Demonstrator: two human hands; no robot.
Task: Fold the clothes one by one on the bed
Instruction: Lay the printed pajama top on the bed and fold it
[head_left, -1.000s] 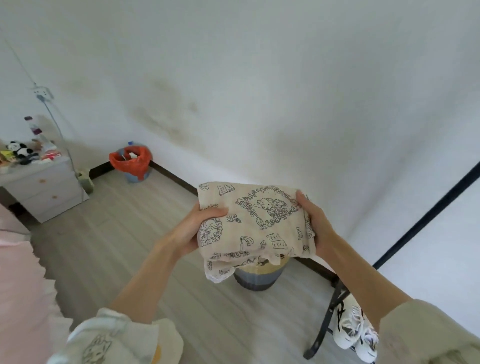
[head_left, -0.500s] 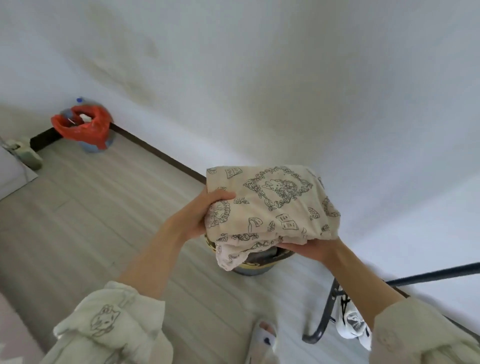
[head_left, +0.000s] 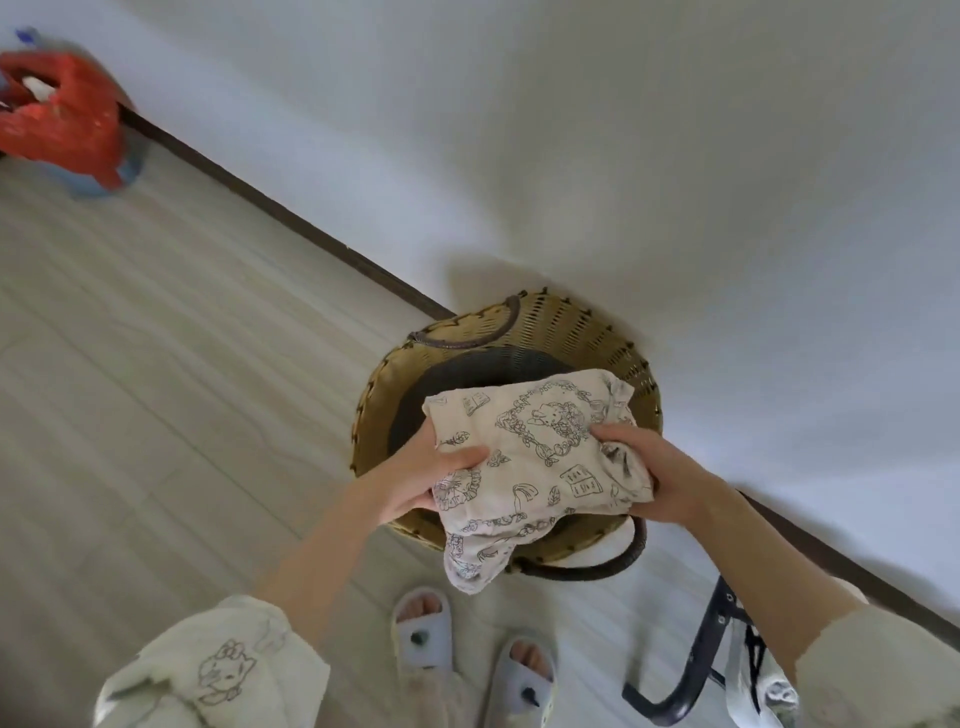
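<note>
I have the folded cream cotton garment printed with dark line drawings (head_left: 540, 457) held between both hands, right over the round woven wicker basket with dark loop handles (head_left: 571, 325) that stands on the pale plank floor (head_left: 156, 364) against the white wall (head_left: 623, 156). My left hand (head_left: 421, 478) grips the garment's left edge, thumb curled over the top and fingers underneath. My right hand (head_left: 654, 467) clutches the bunched right side, fingers wrapped round the cloth. A loose corner of fabric droops off the near edge, hanging over the basket's near rim.

A second ago the bundle was up at chest height with the room in view; half a second ago my right hand had slipped beneath it; now my view is tipped down and the bundle sits low, just above the basket's dark inside. I read that as this piece being finished and about to be stowed, so I would expect the next garment to follow.

To the far left sits a bin lined with a red plastic bag (head_left: 57, 124). Near me are my grey-blue open-toed slippers (head_left: 423, 634), and to the right a black metal rack leg (head_left: 691, 670).
</note>
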